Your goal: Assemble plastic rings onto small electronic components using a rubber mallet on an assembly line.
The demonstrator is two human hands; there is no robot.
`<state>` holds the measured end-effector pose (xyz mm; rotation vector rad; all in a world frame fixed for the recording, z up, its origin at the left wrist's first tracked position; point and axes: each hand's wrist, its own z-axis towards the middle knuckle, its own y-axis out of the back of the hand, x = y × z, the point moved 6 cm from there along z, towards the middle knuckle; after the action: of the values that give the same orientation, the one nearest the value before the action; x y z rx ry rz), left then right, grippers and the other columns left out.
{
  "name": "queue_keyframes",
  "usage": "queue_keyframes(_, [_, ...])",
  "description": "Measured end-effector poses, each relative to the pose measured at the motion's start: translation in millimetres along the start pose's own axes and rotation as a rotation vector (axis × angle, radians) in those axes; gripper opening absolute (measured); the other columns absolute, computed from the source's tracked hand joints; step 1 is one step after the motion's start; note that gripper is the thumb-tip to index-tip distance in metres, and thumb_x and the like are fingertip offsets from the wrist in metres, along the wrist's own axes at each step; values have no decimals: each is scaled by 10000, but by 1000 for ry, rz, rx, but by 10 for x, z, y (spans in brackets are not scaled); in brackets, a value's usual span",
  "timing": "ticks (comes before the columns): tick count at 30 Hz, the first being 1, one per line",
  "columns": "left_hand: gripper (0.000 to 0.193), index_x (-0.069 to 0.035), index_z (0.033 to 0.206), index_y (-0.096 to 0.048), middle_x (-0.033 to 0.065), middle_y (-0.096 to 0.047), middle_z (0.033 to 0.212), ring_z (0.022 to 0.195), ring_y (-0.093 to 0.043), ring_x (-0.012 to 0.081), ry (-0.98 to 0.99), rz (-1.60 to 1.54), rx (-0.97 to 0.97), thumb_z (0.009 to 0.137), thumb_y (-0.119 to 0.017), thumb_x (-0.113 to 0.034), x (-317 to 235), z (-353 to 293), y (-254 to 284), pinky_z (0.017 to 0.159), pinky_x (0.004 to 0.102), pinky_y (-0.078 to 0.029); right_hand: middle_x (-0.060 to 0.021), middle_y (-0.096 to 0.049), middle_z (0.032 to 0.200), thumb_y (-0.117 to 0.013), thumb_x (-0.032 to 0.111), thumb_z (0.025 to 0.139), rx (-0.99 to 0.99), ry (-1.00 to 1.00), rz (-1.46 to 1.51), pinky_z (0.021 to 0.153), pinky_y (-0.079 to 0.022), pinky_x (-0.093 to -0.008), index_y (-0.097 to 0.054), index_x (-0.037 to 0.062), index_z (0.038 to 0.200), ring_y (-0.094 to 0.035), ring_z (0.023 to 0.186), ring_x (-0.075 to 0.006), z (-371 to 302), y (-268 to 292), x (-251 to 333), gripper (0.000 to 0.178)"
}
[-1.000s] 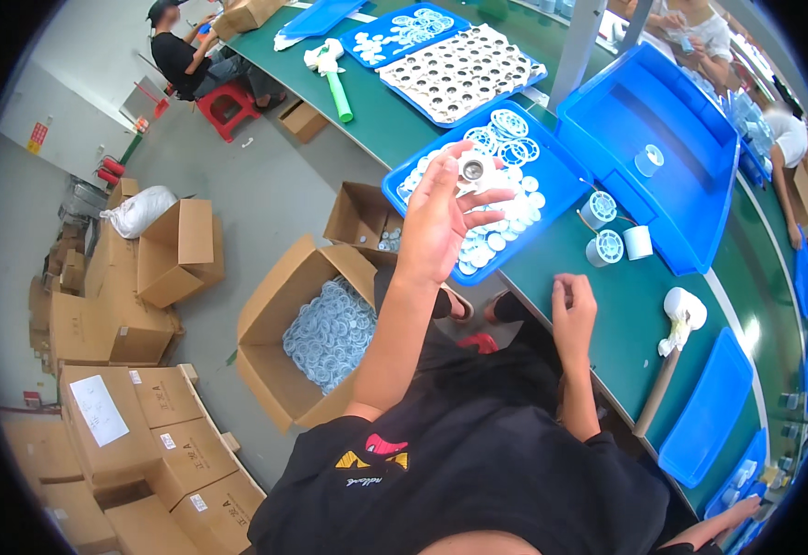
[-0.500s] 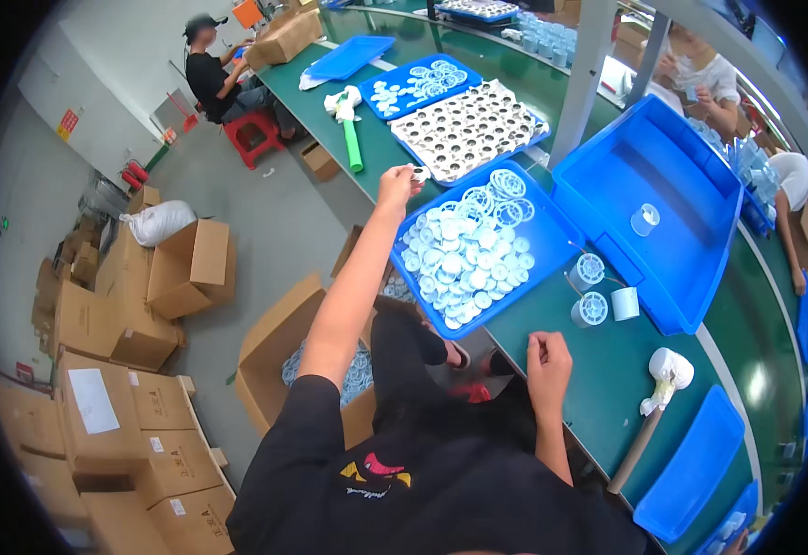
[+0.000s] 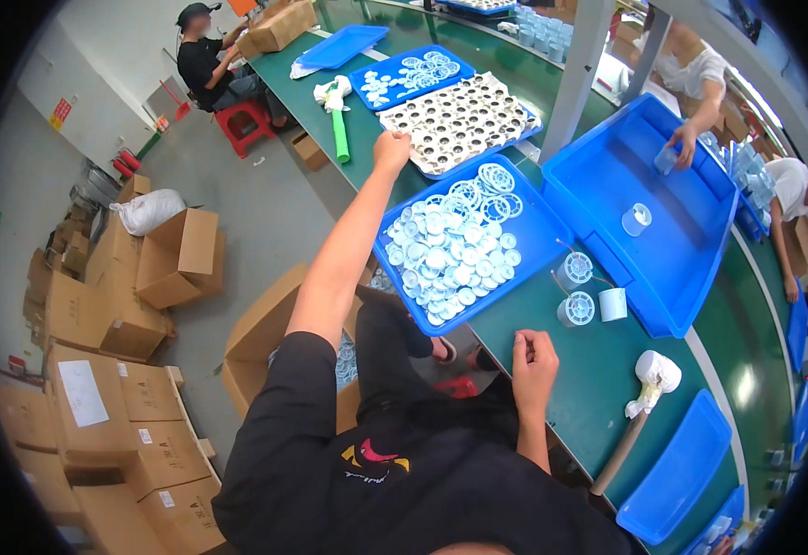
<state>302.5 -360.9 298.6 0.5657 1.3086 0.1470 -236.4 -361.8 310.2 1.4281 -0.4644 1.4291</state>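
My left hand (image 3: 392, 151) is closed at the near left edge of a tray of white pieces with dark round centres (image 3: 459, 125). Its fingertips are hidden, so what they hold does not show. Just below that hand lies a blue tray (image 3: 538, 231) heaped with pale round plastic discs (image 3: 450, 254), with several spoked rings (image 3: 492, 190) at its far end. My right hand (image 3: 535, 356) rests by the bench edge, fingers curled in and nothing showing in them. Near it stand pale spools (image 3: 576, 310), two with wires sticking out, and a white cylinder (image 3: 613, 304).
A large blue bin (image 3: 598, 217) holds a clear cup (image 3: 636, 219); a co-worker's hand (image 3: 684, 143) reaches in with another. A cloth-wrapped mallet (image 3: 655, 375) and a green-handled one (image 3: 340, 134) lie on the bench. An open carton (image 3: 260, 324) stands at my left.
My left hand has moved slightly onto the tray's edge; the small white piece in its fingers no longer shows. A co-worker's hand has come into the blue bin with a cup.
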Motion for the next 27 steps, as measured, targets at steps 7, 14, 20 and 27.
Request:
queue_keyframes(7, [508,-186,1274,-703,231,-592,1387,1223,-653,404,-163,450,110,862,-781,-474,-396,-143,-257,993,490,-538,-53,-598,787,-688,53,985,-11,11,-18,588,-423,-295,-704,-23,947,-516,639,-118,-35,39,-31,86])
queue_keyframes(14, [449,-76,1200,-715,234,-745,1074,1040,-724,380,-264,369,26,816,-778,-301,-165,38,-8,915,475,-569,-45,-602,801,-688,58,992,15,-2,-12,595,-429,-281,-705,-20,946,-520,649,-111,-48,-37,-21,93])
queue_keyframes(20, [379,-78,1180,-719,184,-734,1132,1053,-710,384,-243,430,-24,894,-744,-326,-187,-284,69,879,500,-562,-36,-611,816,-686,66,1000,20,2,-31,608,-437,-277,-707,-14,956,-530,668,-106,-39,-51,-105,94])
queue_keyframes(27, [434,-81,1191,-724,159,-712,1143,1061,-712,368,-178,366,-40,882,-780,-380,-41,-319,147,885,514,-568,-63,-611,830,-685,61,993,11,27,-50,606,-454,-302,-702,-20,952,-539,652,-138,-24,-47,-64,92])
